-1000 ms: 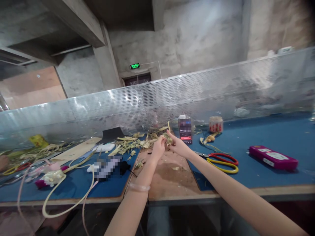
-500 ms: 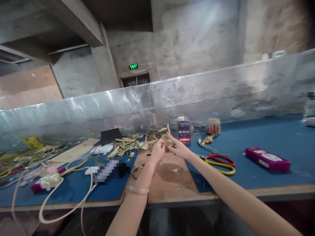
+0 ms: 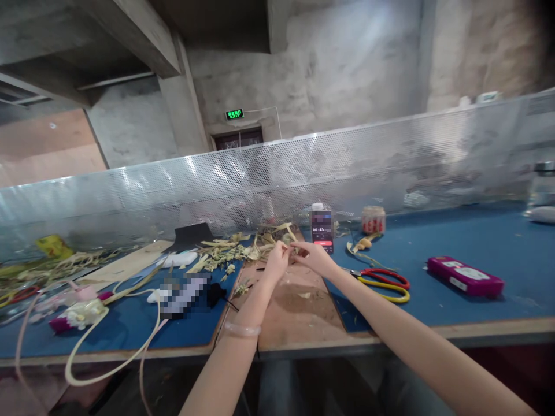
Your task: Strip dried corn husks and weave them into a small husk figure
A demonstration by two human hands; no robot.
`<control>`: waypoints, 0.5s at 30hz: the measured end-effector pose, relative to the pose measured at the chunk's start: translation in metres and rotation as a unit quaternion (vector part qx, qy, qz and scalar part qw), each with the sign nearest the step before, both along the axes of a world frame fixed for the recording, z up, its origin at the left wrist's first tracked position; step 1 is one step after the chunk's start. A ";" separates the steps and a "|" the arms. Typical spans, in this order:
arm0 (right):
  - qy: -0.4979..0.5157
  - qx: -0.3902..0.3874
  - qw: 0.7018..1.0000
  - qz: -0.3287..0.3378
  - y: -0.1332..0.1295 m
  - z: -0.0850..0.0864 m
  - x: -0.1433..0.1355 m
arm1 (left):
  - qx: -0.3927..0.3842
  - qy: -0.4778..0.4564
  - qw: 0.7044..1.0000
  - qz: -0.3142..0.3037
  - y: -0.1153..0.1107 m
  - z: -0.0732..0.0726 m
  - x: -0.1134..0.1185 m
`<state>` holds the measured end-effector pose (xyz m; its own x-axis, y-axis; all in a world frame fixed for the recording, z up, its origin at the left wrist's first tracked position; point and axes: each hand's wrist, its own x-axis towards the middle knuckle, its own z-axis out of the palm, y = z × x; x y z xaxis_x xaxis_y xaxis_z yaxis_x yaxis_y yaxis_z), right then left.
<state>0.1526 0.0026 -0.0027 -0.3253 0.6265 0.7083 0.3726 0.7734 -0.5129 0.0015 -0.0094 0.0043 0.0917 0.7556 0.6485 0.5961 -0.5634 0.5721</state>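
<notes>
From the left, a tan panel (image 3: 47,136) and gray concrete wall (image 3: 347,69) rise behind a perforated metal screen (image 3: 368,150), with a lit green exit sign (image 3: 235,114) above a dark doorway. The screen runs along the back of the counter (image 3: 455,242), which is blue on both sides of a bare brown wooden section (image 3: 299,312). On its left lie a yellow packet (image 3: 54,247), red-and-yellow-handled scissors and looping pale cords. Right of the middle are an upright phone (image 3: 322,231), a jar (image 3: 373,219), another pair of scissors (image 3: 385,283), a magenta case (image 3: 465,276) and, at the edge, a clear bottle (image 3: 543,188).

The plant pieces (image 3: 225,254) spread from left of the wooden section to its far end, just beyond the hands. They look dry, pale yellow-green and tangled, some long and curled, others small and crumbled. The left hand (image 3: 277,261) has its thumb and fingers bunched; the right hand (image 3: 315,259) reaches its fingertips toward them. Whether either is clamped on a piece is too small to tell.
</notes>
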 end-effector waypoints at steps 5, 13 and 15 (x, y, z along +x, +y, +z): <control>0.021 0.006 1.000 0.007 -0.003 -0.001 -0.006 | 0.016 -0.007 1.000 -0.007 0.002 -0.001 0.000; 0.035 -0.003 0.999 0.015 -0.010 0.001 -0.007 | 0.043 0.001 0.999 0.008 -0.003 -0.001 0.002; 0.034 0.005 0.999 0.004 -0.011 0.002 -0.008 | 0.056 -0.002 0.998 0.028 -0.005 0.000 0.005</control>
<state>0.1449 -0.0088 -0.0007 -0.2809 0.6164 0.7356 0.3311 0.7816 -0.5286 0.0060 -0.0141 0.0043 0.0486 0.6822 0.7296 0.6263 -0.5898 0.5098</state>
